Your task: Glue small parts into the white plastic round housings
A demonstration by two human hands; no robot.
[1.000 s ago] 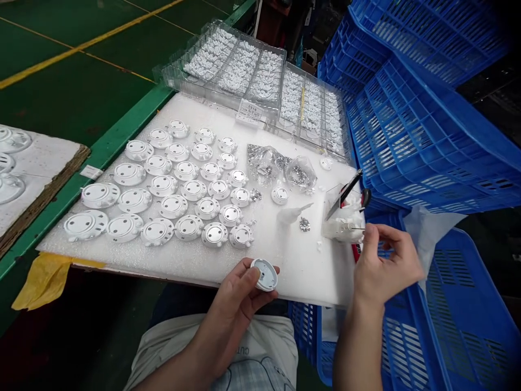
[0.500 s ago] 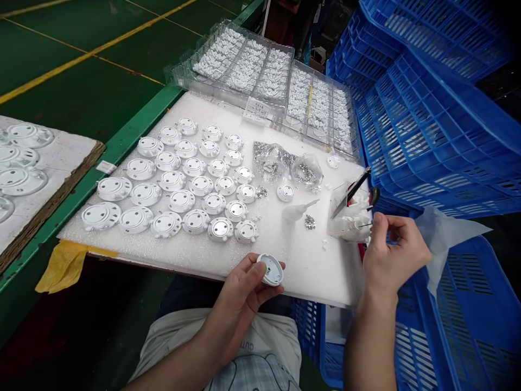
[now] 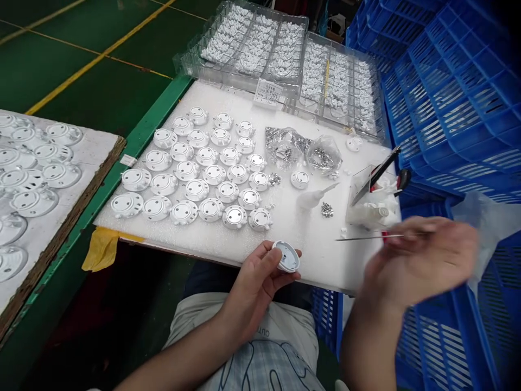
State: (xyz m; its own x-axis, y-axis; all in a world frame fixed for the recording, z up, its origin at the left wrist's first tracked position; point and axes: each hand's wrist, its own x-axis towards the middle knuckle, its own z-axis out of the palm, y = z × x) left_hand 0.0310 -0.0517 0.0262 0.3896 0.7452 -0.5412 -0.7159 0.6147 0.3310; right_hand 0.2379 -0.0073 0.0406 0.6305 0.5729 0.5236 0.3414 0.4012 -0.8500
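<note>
By white foam sheet [image 3: 321,255], left fingers [image 3: 270,263] gripping round shell [image 3: 290,258], right fingers [image 3: 417,239] pinching thin rod [image 3: 362,238], blue crates [image 3: 456,92], green floor [image 3: 77,30]

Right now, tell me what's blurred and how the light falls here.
Head view: the right hand is smeared, apparently by motion, though its thin rod shows clearer; head view: the left hand and the round white part in it look crisp; head view: a soft shadow dulls the foam sheet near the right hand; head view: the top right corner sinks to black.
</note>
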